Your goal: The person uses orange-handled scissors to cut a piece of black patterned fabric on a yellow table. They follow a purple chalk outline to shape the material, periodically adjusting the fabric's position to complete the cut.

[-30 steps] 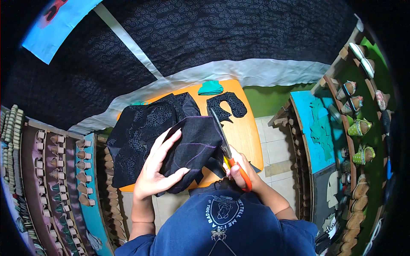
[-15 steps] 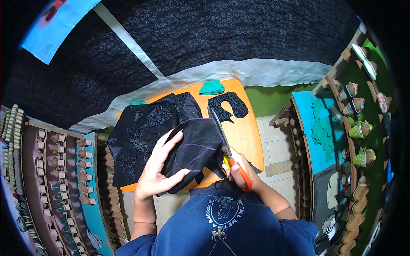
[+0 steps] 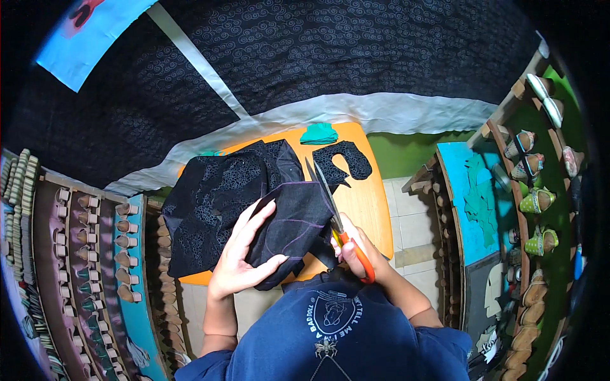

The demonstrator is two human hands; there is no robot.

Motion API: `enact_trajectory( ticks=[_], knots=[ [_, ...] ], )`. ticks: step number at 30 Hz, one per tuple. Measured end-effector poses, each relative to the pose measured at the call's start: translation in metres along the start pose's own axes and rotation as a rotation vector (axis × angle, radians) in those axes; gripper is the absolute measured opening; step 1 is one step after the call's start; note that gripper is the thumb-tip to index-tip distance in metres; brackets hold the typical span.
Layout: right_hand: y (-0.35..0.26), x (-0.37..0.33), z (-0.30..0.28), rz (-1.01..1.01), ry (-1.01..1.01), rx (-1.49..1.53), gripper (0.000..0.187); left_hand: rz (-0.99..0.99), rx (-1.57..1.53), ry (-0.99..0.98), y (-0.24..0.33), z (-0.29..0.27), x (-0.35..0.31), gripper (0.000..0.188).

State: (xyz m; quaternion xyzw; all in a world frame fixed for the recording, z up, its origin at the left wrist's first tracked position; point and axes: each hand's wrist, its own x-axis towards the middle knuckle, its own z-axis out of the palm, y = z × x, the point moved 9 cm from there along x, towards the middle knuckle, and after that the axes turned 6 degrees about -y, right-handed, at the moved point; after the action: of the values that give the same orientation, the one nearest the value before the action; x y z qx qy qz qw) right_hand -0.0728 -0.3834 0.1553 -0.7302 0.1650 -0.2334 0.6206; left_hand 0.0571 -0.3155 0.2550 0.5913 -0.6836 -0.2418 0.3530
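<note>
My left hand (image 3: pixel 240 260) grips a piece of black fabric (image 3: pixel 292 213) marked with thin purple lines, thumb on top and fingers along its left side. At the fabric's right edge, my right hand (image 3: pixel 357 246) is closed around scissors (image 3: pixel 337 223) with orange and yellow handles. The blades are slightly parted and point away from me. Beneath and left of the held piece lies a heap of black lace-patterned fabric (image 3: pixel 213 203) on the orange table (image 3: pixel 375 219). A curved black lace cutout (image 3: pixel 361 166) rests beyond the blades.
Folded green fabric (image 3: pixel 319 134) sits at the table's far edge. Racks of shoe lasts (image 3: pixel 127 254) stand on the left. To the right are a blue board (image 3: pixel 454 190) with green scraps and shelves of sandals (image 3: pixel 540 241). A dark patterned curtain (image 3: pixel 356 57) hangs behind the table.
The scissor blades have parted a little more beside the fabric's right edge. Both hands keep their hold, and the whole view has shifted slightly.
</note>
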Motion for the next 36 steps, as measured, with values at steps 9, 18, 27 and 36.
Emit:
enact_trajectory(
  ticks=[9,18,27,36],
  knots=[
    [0.0,-0.001,-0.002,0.023,-0.005,0.02,0.058,-0.011,-0.004,0.006,0.001,0.002,0.0,0.071],
    [0.014,0.011,-0.018,0.148,0.033,0.029,0.034,-0.032,0.003,0.039,-0.012,-0.009,0.011,0.068],
    [-0.017,0.054,-0.057,0.003,0.156,-0.101,0.028,-0.046,-0.266,-0.086,-0.034,-0.028,0.032,0.048],
    [-0.025,0.097,-0.047,-0.219,0.083,-0.117,0.033,0.102,-0.079,-0.323,-0.032,-0.014,0.041,0.062]
  ],
)
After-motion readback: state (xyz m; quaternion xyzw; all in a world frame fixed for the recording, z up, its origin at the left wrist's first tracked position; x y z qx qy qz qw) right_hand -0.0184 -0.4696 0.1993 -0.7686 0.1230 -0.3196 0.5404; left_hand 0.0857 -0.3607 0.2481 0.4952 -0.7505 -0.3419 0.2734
